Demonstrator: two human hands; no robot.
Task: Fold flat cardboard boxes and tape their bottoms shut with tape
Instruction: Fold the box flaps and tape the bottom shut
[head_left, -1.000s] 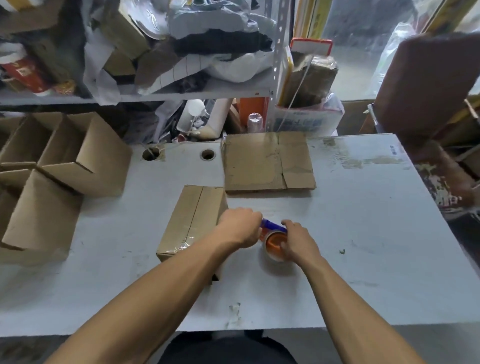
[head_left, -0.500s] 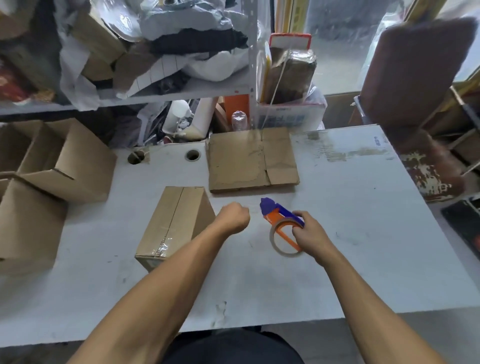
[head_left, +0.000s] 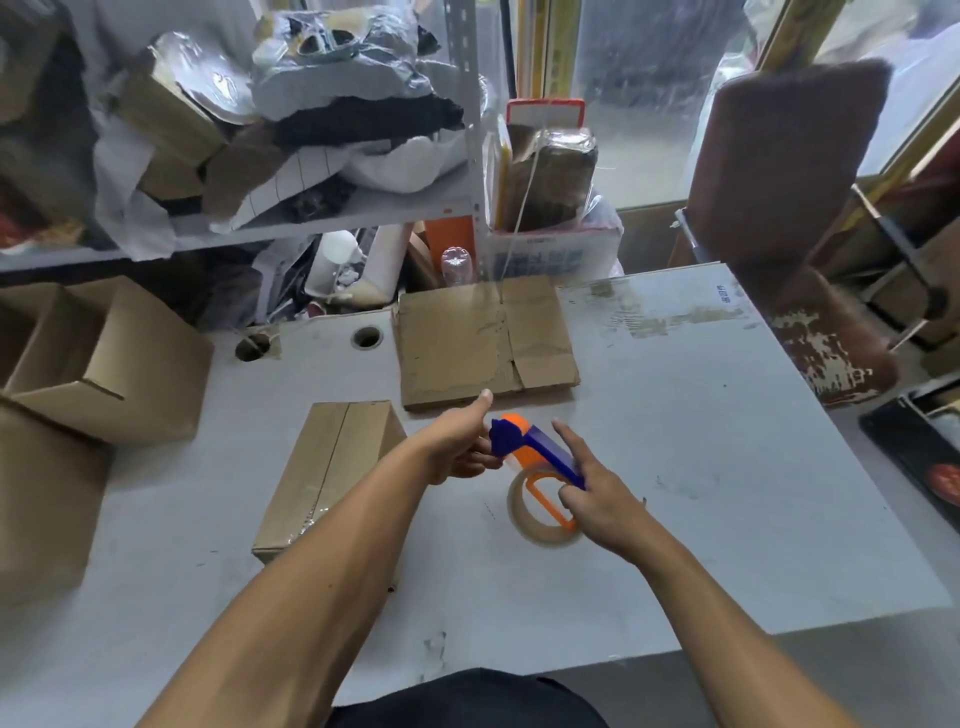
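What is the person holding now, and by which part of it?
The right hand holds the tape dispenser by its orange handle. The left hand meets its blue front end; whether it grips there cannot be told.

Not much to read here, honestly. There's a small blue printed mark near the far right corner of the table (head_left: 675, 415), looks like a few characters, but it's way too small to make out. The white carton (head_left: 545, 257) behind the table has big blue print across its front, also blurry, can't get a single letter. The red-framed white card (head_left: 545, 111) sticking up above it looks blank from here. Nothing legible on the cardboard boxes or the tape dispenser.
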